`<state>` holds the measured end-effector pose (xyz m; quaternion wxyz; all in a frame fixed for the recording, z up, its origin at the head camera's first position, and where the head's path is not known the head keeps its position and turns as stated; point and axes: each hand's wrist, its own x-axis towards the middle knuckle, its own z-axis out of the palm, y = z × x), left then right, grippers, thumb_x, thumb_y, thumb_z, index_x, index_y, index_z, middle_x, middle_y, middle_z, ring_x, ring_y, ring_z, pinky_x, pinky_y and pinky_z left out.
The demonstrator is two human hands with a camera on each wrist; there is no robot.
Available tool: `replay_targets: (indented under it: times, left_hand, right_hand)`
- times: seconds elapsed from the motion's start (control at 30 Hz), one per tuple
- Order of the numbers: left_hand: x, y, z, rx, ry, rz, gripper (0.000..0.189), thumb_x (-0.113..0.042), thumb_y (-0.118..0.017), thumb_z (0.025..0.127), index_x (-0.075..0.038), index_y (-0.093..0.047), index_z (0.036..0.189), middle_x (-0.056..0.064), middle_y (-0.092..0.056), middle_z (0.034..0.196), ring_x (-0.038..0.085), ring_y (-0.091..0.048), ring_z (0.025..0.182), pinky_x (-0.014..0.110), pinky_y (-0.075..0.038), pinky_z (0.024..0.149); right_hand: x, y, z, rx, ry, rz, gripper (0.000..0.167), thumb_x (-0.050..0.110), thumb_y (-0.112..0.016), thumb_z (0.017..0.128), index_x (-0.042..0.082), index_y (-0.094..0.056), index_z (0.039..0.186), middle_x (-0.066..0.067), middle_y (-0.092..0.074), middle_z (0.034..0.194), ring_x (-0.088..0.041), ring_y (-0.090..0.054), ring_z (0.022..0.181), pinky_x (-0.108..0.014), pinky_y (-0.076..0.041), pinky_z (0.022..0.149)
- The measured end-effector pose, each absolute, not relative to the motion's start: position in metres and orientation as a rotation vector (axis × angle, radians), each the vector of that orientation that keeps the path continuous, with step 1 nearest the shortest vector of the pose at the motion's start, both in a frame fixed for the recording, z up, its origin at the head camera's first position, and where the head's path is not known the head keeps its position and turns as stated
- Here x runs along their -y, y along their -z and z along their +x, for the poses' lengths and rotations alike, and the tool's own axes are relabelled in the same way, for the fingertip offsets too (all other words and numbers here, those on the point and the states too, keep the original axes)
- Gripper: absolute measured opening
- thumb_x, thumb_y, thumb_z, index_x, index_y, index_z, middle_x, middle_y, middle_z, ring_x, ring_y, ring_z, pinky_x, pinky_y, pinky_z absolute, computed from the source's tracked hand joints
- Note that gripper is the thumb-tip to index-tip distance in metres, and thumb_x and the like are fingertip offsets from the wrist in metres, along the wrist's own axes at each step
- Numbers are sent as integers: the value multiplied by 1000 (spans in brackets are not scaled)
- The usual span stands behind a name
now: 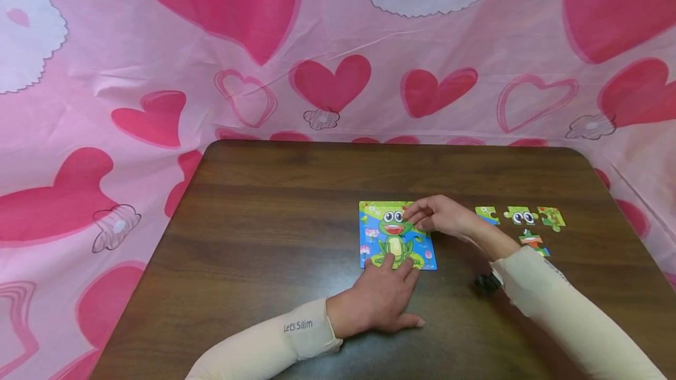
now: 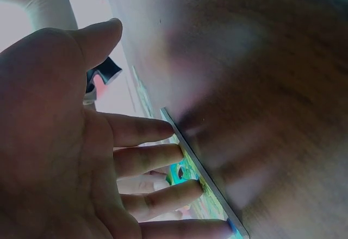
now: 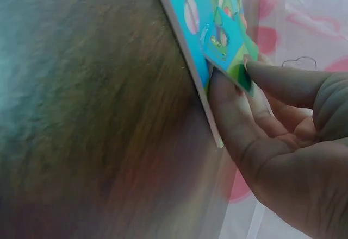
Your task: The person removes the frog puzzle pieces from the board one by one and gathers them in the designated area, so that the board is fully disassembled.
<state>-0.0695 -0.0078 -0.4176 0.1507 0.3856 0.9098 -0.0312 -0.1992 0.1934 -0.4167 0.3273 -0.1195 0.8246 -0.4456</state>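
Note:
A square jigsaw puzzle (image 1: 395,245) with a green frog on a blue and green ground lies on the brown table. My left hand (image 1: 382,298) rests on its near edge with fingers stretched out; in the left wrist view the fingertips touch the rim of the board (image 2: 204,175). At the far right corner, my right hand (image 1: 443,216) pinches a puzzle piece (image 3: 231,51) between thumb and fingers. The right wrist view shows this piece, blue and green, tilted up from the board. From above, the fingers hide that corner.
To the right lie several loose puzzle pieces, among them one with eyes (image 1: 521,216), one with a red mouth (image 1: 532,240), a corner piece (image 1: 487,214) and a brown-green piece (image 1: 552,217). Behind the table (image 1: 274,204) hangs a pink heart-patterned cloth (image 1: 338,34).

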Motion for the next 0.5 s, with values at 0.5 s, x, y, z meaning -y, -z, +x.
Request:
replay_targets:
  times: [0.5]
  left_hand:
    - [8,418,-70,-2622,102,1127,84,-80,-49,88,-23,-45,150,-5,-44,151,23,-48,124,50,-56,87]
  right_hand:
    - [-201,421,-203,-2116,1164,-259,30,1,-59,99,-4,-65,127,-15,-73,116,-16,-66,95,-33,-59,89]
